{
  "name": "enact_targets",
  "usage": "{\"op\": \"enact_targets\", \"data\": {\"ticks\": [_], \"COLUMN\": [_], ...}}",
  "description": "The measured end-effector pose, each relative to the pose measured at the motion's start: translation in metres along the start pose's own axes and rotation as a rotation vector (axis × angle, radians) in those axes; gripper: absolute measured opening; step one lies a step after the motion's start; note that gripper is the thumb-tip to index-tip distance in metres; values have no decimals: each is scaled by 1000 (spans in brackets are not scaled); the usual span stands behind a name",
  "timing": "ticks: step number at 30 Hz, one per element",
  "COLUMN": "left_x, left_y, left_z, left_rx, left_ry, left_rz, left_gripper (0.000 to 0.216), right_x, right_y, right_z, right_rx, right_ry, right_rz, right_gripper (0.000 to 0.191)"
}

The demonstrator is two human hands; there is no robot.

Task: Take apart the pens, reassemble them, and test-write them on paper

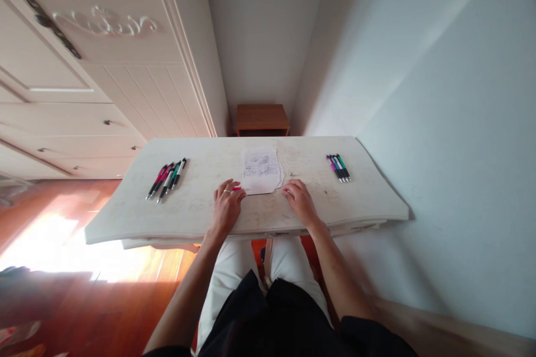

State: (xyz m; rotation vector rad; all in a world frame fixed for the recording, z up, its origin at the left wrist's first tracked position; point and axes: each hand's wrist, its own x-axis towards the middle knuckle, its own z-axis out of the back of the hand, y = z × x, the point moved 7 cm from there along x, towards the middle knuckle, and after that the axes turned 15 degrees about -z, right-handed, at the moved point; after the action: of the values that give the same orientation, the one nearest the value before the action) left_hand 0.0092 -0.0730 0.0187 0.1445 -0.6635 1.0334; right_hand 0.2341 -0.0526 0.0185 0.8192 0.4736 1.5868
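A small stack of white paper [260, 183] with scribbled ink lines lies at the middle of the table, its sheets slightly askew. By its lower left corner, my left hand [227, 207] is closed on a pink pen [237, 188]; the fingers hide most of the pen. My right hand [299, 201] rests just off the lower right of the paper, fingers curled together; whatever is between them is hidden. To the left lie several pens [166, 178] with red, white and green barrels. Another row of pens [338, 168], purple to green, lies to the right.
The white table [201, 217] has a curved front edge close to my lap. A pale cabinet [125, 83] stands at the left, and a wall [452, 139] runs along the right side. Beyond the far edge is a small brown wooden stand [262, 116].
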Motion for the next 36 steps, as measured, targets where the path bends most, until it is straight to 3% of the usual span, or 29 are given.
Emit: {"op": "enact_targets", "data": {"ticks": [13, 19, 23, 26, 29, 33, 36], "left_x": [0, -7, -24, -41, -45, -41, -37], "left_y": [2, 10, 30, 52, 62, 66, 67], "left_z": [1, 14, 34, 45, 48, 48, 45], "left_rx": [-55, -186, -226, -156, -155, -153, -173], "left_ry": [2, -164, -225, -176, -91, -50, -15], "left_rz": [38, 82, 267, 444, 423, 388, 409], "left_gripper": [16, 20, 21, 27, 45, 44, 43], "right_x": [0, -2, -19, -34, -41, -41, -39], "right_y": [-19, -19, -20, -33, -48, -53, -47], "right_z": [4, 9, 24, 40, 54, 58, 55], "right_rx": [-49, 1, 54, 79, 110, 136, 72], "right_ry": [-43, -39, -67, -88, -94, -63, -89], "right_rz": [-20, -15, -1, -66, -153, -217, -180], "right_gripper": [18, 18, 19, 20, 25, 31, 35]}}
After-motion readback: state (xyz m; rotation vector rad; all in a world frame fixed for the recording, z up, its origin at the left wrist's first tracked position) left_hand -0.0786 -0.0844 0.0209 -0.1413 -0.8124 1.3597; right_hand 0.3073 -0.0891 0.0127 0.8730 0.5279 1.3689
